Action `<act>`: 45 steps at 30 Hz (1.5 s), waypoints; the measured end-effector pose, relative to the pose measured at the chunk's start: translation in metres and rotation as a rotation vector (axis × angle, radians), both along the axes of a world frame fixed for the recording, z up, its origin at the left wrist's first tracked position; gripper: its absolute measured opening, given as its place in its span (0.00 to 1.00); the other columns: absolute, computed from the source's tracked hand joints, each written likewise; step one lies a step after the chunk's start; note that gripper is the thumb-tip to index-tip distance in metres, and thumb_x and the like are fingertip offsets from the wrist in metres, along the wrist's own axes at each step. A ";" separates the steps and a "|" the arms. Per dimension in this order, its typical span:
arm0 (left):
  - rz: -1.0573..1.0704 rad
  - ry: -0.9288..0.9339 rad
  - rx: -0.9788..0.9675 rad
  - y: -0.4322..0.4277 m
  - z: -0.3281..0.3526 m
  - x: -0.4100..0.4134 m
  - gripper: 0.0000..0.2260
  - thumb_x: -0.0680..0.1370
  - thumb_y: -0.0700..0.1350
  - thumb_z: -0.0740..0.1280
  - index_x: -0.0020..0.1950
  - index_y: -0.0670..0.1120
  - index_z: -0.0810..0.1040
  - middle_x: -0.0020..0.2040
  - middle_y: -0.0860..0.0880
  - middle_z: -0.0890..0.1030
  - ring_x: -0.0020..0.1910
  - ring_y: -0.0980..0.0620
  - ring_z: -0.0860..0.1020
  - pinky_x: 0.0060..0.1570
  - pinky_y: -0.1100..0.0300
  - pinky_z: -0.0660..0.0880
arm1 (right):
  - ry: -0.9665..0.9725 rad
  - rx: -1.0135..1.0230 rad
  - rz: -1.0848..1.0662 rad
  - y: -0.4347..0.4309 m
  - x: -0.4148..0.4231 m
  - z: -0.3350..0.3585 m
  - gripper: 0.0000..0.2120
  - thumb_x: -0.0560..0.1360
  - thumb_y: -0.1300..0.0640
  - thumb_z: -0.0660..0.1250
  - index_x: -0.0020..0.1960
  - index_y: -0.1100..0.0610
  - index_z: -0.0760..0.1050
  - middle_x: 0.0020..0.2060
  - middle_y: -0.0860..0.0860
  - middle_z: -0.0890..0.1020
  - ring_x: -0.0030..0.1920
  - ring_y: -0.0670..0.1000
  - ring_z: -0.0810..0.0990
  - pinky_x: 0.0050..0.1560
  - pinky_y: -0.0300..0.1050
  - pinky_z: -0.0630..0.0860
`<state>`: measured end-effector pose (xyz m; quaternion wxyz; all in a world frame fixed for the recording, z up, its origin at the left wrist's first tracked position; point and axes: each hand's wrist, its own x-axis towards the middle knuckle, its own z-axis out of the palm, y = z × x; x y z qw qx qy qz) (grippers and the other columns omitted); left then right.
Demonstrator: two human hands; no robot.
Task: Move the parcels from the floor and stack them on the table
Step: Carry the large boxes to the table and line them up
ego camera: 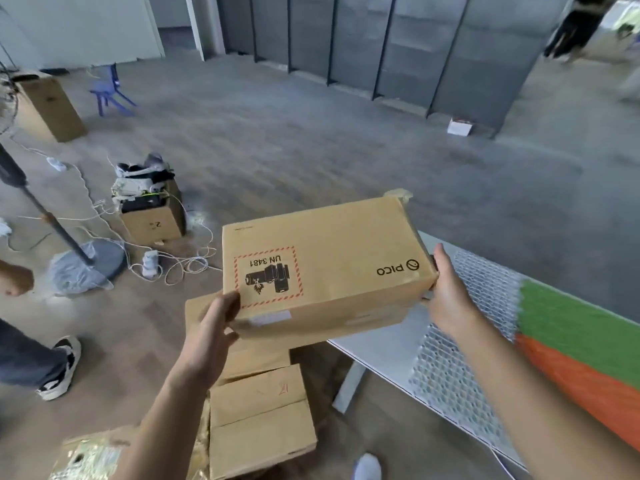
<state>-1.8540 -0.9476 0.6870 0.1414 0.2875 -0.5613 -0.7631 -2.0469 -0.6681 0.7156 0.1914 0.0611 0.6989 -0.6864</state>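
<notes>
At 6 o'clock, nearest, a floor box (259,420) is seen beside a foil pack (93,459) at 7 o'clock; both are yet to be moved. Just beyond, at the centre, the parcel (332,258) is held in the air, broad face up. Its right end appears to be over the table's (384,355) near corner at 4 o'clock, and its left end is over the floor. Its near-left corner is pinched by the left hand (211,327), thumb on top, and its right end is clasped by the right hand (446,292).

A battery label is borne on top, so a drop is to be feared; one could be caused by release before the table is fully beneath. A stack may be let slide by the wrap (450,375) spread at 4 o'clock. Farther off, at 9 o'clock, cables (187,265) are strewn where a foot could be caught.
</notes>
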 end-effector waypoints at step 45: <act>-0.419 -0.125 -0.299 0.392 0.091 -0.217 0.19 0.79 0.64 0.53 0.44 0.55 0.77 0.43 0.52 0.78 0.42 0.51 0.74 0.47 0.53 0.69 | -0.071 0.070 -0.280 0.479 -0.039 0.100 0.32 0.72 0.28 0.55 0.57 0.52 0.78 0.54 0.57 0.83 0.54 0.58 0.82 0.57 0.57 0.77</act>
